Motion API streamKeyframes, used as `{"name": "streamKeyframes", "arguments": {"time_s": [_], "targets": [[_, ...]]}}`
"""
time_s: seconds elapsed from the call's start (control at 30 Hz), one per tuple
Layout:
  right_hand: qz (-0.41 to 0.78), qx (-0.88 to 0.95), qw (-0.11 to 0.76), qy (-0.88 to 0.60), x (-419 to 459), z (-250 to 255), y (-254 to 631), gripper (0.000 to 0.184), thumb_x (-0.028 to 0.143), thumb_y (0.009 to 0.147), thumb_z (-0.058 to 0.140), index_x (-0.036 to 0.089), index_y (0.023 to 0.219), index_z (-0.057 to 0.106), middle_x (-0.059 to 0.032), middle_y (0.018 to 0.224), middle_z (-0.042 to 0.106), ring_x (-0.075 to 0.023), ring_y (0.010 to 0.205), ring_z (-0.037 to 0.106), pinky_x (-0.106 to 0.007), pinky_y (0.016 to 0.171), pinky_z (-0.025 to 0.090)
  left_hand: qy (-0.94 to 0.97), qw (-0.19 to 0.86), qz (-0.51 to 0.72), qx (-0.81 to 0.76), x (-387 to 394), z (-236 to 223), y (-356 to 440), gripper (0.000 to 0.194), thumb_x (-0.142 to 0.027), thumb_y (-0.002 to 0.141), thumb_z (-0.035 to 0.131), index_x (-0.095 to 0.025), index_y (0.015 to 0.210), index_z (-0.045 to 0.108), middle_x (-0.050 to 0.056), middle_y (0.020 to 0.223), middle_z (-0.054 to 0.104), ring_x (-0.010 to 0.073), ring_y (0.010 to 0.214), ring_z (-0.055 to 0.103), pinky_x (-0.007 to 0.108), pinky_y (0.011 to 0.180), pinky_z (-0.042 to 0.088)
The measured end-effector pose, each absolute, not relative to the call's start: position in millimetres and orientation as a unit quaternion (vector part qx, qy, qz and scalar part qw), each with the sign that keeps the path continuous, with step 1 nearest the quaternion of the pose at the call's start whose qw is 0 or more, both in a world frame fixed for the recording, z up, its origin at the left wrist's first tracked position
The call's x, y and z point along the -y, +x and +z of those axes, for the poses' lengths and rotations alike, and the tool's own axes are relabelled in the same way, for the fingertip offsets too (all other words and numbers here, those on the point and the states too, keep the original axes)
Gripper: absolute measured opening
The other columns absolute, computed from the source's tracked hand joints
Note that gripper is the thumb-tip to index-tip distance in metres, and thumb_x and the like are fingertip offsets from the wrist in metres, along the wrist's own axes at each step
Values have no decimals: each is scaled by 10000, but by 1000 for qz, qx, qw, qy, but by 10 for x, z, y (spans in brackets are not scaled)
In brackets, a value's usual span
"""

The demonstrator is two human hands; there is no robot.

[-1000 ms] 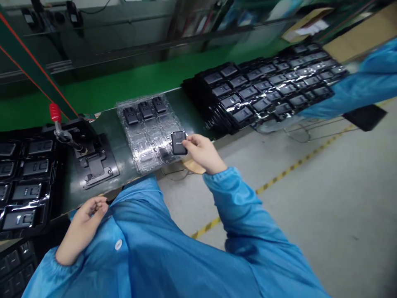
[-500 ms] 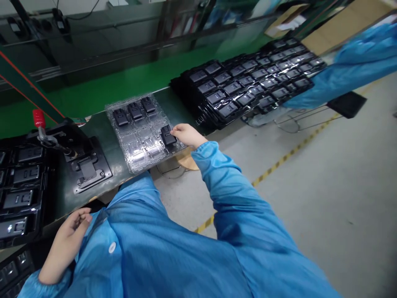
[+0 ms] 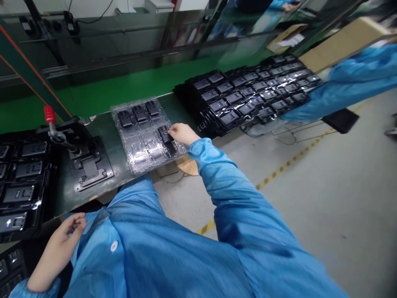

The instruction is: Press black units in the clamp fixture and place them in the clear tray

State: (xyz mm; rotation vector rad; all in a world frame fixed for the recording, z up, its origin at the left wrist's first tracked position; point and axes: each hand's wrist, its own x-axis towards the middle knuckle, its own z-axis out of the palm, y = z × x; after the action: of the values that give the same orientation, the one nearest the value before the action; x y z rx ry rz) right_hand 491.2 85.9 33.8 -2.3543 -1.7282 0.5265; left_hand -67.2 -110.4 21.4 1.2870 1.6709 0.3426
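Two bare hands in view, with the right-hand grip [image 3: 182, 134] reached out over a clear thermoformed plastic tray [image 3: 133, 145], its fingertips [image 3: 171, 130] set narrow against the edge of a small black rectangular moulded plastic part [image 3: 164, 134], which lay at a pocket near the tray's right edge; no telling whether the part was firmly pinched. Left-hand grip [image 3: 66, 234] held low and well apart beside a blue smock [image 3: 149, 240], loosely curled, half open, empty. Three matching black plastic parts [image 3: 139, 114] sat in the tray's far row. Tray placed flat on a dark green tabletop [image 3: 104, 132], just beside a black metal fixture [image 3: 89, 169] with a red-handled toggle clamp [image 3: 49, 114]. Part judged light, stiff and slick-surfaced: best taken by its two long edges between the finger pads, without pressing on the thin, easily flexed tray
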Motion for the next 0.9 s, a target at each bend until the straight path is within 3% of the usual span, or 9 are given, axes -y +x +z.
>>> {"name": "streamKeyframes", "arguments": {"time_s": [0.13,0.2,0.3,0.4,0.57,0.7,0.83,0.9], "targets": [[95,582,81,-804,-709,469,4797,272,343,985,615,163,1121,767,-165,1072,791,-292,995,716,-354,873,514,528,464,141,-698,1226,165,-949,746,-829,759,703,-223,1190,758,105,1132,819,356,1094,780,474,997,639],[32,605,141,-783,-507,553,4614,300,342,1005,551,166,1146,749,-159,1050,795,-297,987,732,-367,877,537,522,454,145,-708,1334,196,-1048,705,-799,777,706,-230,1189,766,97,1111,824,346,1063,789,458,975,649],[11,654,279,-703,-28,558,4108,298,389,1012,510,211,1022,749,-130,990,801,-290,922,758,-395,872,584,515,458,153,-708,1543,396,-1083,575,-713,828,707,-251,1160,790,89,1096,827,316,1014,795,413,935,657],[106,688,339,-632,518,324,3475,270,463,994,564,281,932,754,-115,907,807,-306,827,776,-434,796,629,528,475,161,-686,1640,770,-1076,362,-563,874,720,-309,1109,826,73,1077,824,296,996,787,398,939,644],[424,745,244,-454,1003,-214,2530,249,512,979,586,396,911,795,-44,865,828,-322,758,811,-452,683,691,557,499,165,-643,1535,1481,-1378,179,-434,911,710,-424,1028,846,41,971,819,294,914,774,427,873,635],[459,727,241,-450,883,-389,2093,261,568,944,597,398,900,791,-50,818,814,-348,694,799,-469,621,687,577,409,216,-674,1346,1792,-1861,200,-437,913,710,-322,996,850,50,922,813,265,850,753,382,823,617],[530,726,182,-399,694,-416,1823,273,598,932,597,401,871,775,-20,831,813,-342,753,810,-440,679,696,557,333,230,-725,854,1718,-2529,304,-465,887,693,-217,1022,807,62,953,800,240,877,729,340,835,590],[555,714,165,-394,650,-436,1713,281,633,931,580,436,855,765,-4,833,812,-359,788,812,-455,709,697,535,298,212,-762,513,1626,-2885,263,-410,877,670,-196,981,783,52,940,790,214,866,714,314,837,574]]}}
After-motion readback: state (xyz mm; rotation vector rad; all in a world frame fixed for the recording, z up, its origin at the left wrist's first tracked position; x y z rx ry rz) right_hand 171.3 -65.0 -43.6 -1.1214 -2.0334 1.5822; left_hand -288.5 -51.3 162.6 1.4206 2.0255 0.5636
